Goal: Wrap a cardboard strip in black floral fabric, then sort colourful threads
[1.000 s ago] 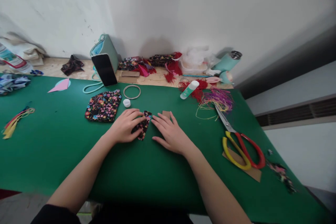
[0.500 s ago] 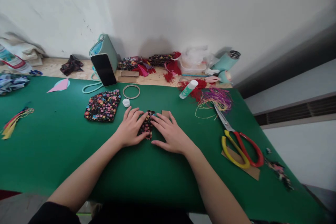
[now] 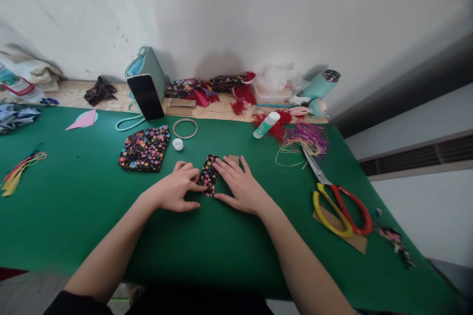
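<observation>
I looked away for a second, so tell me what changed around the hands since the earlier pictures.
The left hand drew back off the small floral cloth piece; now only its fingertips touch the left edge. The cloth shifted slightly right. The right hand stayed flat, fingers on the cloth's right side. The scissors, glue stick and larger floral cloth did not move.

Bare forearms, no rings or watch visible, seemingly black sleeve edge
</observation>
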`<state>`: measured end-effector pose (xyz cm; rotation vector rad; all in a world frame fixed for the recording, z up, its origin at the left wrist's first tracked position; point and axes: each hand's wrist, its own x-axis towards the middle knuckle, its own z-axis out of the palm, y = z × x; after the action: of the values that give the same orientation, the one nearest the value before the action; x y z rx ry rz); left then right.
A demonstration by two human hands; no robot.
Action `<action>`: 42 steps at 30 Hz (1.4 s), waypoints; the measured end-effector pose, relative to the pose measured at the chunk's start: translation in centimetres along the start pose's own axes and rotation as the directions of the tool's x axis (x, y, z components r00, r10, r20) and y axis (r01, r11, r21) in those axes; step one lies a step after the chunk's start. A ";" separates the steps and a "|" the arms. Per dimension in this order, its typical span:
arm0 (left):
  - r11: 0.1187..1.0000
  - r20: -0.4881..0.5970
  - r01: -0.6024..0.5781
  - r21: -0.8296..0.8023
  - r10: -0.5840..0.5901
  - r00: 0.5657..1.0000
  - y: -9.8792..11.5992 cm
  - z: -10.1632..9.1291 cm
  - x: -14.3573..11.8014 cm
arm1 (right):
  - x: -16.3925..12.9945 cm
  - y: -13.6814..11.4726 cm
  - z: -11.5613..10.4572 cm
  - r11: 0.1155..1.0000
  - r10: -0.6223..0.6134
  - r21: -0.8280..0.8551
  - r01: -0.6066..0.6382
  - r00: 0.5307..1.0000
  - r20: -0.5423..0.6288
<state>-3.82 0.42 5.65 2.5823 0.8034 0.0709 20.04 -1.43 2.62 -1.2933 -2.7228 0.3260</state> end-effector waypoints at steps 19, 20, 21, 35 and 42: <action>0.996 -0.060 0.066 0.053 -0.063 0.996 -0.5 -0.8 -0.5 | -0.1 0.1 -0.3 1.000 0.021 -0.011 -0.022 0.997 -0.069; 0.995 -0.077 0.073 0.067 -0.067 0.995 -0.6 -0.8 -0.5 | -0.1 0.0 -0.4 1.000 0.013 -0.011 -0.013 0.997 -0.072; 0.994 -0.093 0.075 0.078 -0.068 0.993 -0.6 -0.8 -0.4 | -0.2 0.0 -0.4 1.000 0.001 -0.010 -0.001 0.997 -0.075; 0.968 -0.028 0.091 0.232 -0.087 0.996 0.1 -0.5 -0.4 | -0.1 0.2 -0.3 0.999 -0.024 -0.050 0.017 0.990 -0.136; 0.899 -0.183 0.205 0.387 -0.143 0.973 -1.2 0.4 -0.2 | -0.4 -0.5 -0.6 0.991 -0.127 -0.058 0.118 0.973 -0.193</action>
<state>-4.54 1.01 4.83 2.8986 1.2160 0.0494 20.02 -1.93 3.34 -1.0970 -2.6402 0.1169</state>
